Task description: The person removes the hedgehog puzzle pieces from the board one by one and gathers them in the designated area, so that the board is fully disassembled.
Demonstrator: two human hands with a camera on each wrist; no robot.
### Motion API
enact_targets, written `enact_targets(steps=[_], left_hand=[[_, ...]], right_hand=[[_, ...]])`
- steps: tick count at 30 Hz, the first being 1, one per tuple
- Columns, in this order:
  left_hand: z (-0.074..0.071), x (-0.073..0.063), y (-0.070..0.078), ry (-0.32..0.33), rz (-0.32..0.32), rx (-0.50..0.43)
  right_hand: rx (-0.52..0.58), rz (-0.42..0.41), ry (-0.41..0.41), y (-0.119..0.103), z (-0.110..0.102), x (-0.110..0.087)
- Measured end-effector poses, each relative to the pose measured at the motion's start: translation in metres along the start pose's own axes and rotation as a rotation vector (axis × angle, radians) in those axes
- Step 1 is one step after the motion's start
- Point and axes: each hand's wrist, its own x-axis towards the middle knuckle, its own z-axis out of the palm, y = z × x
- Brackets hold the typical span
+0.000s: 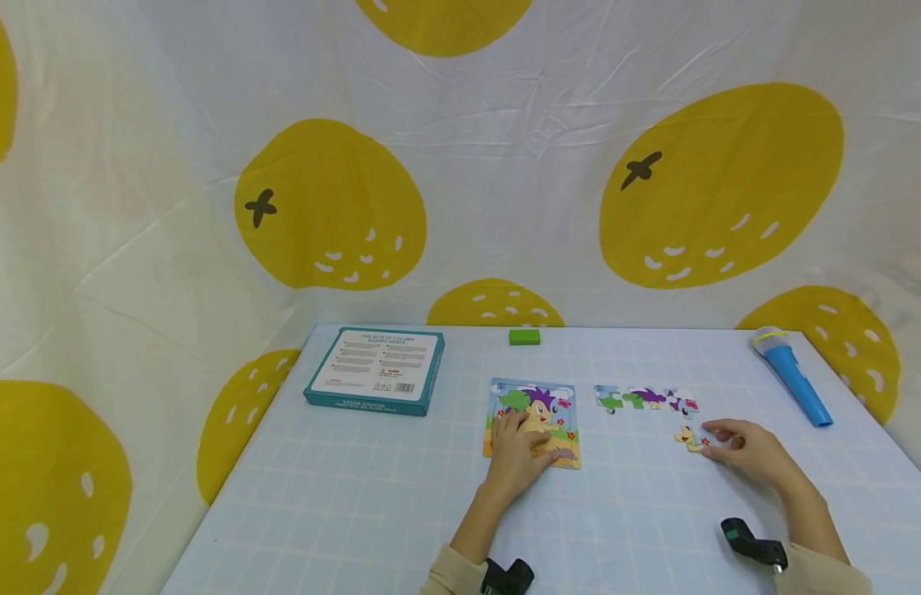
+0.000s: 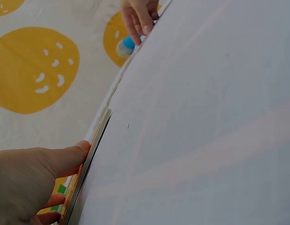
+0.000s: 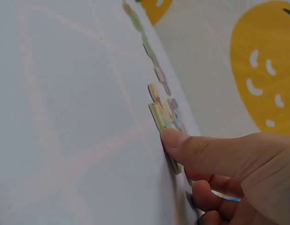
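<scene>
My left hand [image 1: 516, 459] rests with spread fingers on a square cartoon puzzle board [image 1: 568, 413], covering its lower left part. In the left wrist view, the thumb lies along the top of the thin board [image 2: 91, 157]. My right hand [image 1: 751, 450] pinches a small jigsaw piece [image 1: 704, 442] between thumb and index finger, low at the table. Right against it lies another yellowish piece [image 1: 685, 436]. Above these, a row of joined jigsaw pieces [image 1: 646, 398] in green, purple and pink stretches to the left. The right wrist view shows the thumb on the piece's edge [image 3: 156, 115].
A flat teal-edged box [image 1: 374, 372] with a printed white face lies at the back left. A green block [image 1: 524, 337] sits at the table's rear edge. The blue toy microphone [image 1: 795, 380] lies at the right. Behind stands a white cloth [image 1: 505, 165] with yellow shapes.
</scene>
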Motion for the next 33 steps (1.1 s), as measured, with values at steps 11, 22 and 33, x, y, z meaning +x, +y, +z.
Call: enact_targets(steps=[11, 22, 33], left_hand=[[-0.0016, -0.0006, 0.0013, 0.012, 0.002, 0.001], [-0.004, -0.0014, 0.0017, 0.021, 0.019, -0.031], [-0.0055, -0.0024, 0.001, 0.015, 0.024, -0.042]], right_hand=[[-0.036, 0.006, 0.026, -0.0029, 0.0012, 0.0025], [-0.049, 0.015, 0.047, -0.0022, 0.0028, 0.0029], [-0.043, 0.004, 0.053, -0.0037, 0.0039, -0.0002]])
